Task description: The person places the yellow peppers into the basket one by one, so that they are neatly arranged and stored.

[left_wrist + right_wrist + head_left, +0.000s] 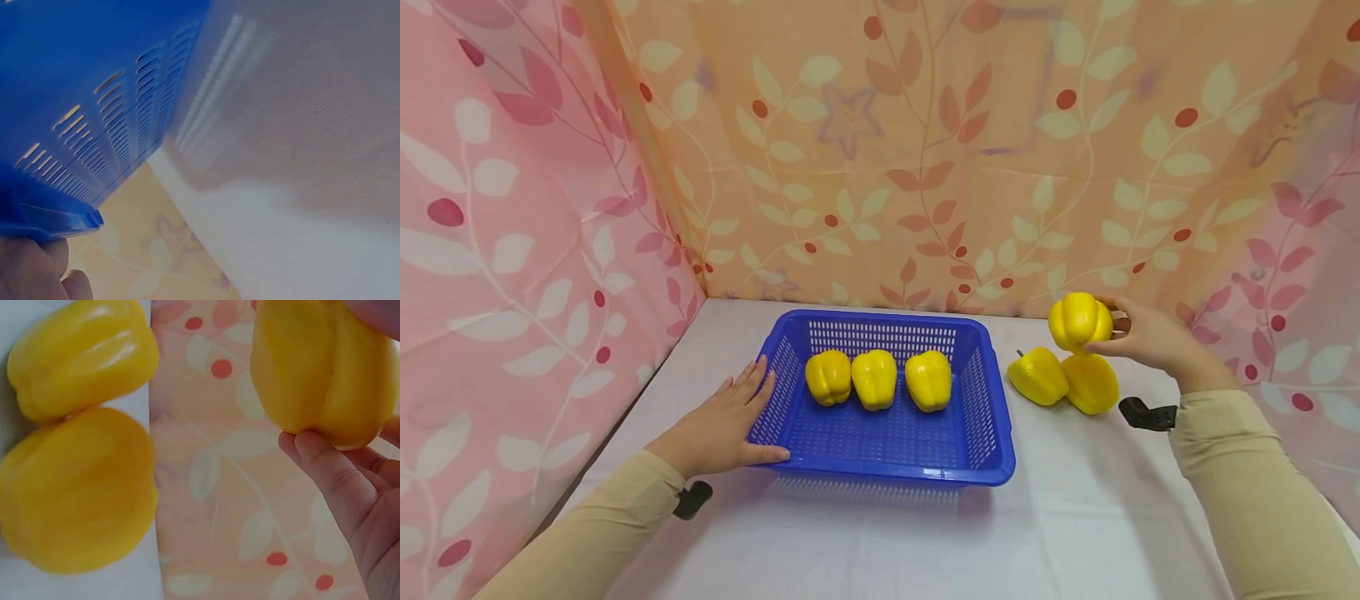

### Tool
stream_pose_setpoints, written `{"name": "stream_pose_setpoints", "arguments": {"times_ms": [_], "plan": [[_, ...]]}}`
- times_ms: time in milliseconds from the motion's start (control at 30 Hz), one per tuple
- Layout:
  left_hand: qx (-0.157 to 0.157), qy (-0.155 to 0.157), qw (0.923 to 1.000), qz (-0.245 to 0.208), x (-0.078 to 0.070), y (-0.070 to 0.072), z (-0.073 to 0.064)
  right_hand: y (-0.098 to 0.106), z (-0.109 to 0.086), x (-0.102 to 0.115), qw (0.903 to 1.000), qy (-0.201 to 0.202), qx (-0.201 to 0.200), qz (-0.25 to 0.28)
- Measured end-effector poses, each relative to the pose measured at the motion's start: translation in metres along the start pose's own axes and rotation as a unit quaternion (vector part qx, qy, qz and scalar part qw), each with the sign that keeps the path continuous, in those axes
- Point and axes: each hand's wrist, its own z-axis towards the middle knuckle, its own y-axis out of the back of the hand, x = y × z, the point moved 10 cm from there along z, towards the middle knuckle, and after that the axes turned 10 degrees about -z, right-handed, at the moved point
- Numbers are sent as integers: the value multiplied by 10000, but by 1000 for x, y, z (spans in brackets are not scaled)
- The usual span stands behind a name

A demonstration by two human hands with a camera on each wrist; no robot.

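Observation:
My right hand (1150,337) holds a yellow bell pepper (1078,321) in the air, fingers and thumb around it. The right wrist view shows this raised pepper (325,375) with fingertips pressed to its end. Below it, two more yellow peppers lie side by side on the table, one with a green stem (1037,377) and one (1092,383) to its right. My left hand (722,421) rests at the left side of a blue plastic basket (895,477), fingers spread and thumb along the front rim. Three yellow peppers (874,380) stand in a row inside the basket.
A white cloth (880,550) covers the table. Floral curtains (880,167) hang behind it and at both sides. The slotted basket wall (125,100) fills much of the left wrist view.

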Motion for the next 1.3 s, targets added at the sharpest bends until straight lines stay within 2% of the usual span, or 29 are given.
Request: {"name": "stream_pose_setpoints", "arguments": {"times_ms": [400,567,767,1000,1300], "plan": [[11,-11,10000,-31,-1,2,0,-2,15,48,9974,652,-76,312],[14,3,10000,-58,-2,2,0,-7,20,63,9966,766,-5,312],[8,14,10000,-56,-2,1,0,-14,24,86,9928,1140,107,360],[0,20,10000,-64,-1,1,0,-22,25,111,9872,1428,251,667],[-1,2,10000,-34,-1,1,0,-32,30,137,9830,1726,316,536]]}}
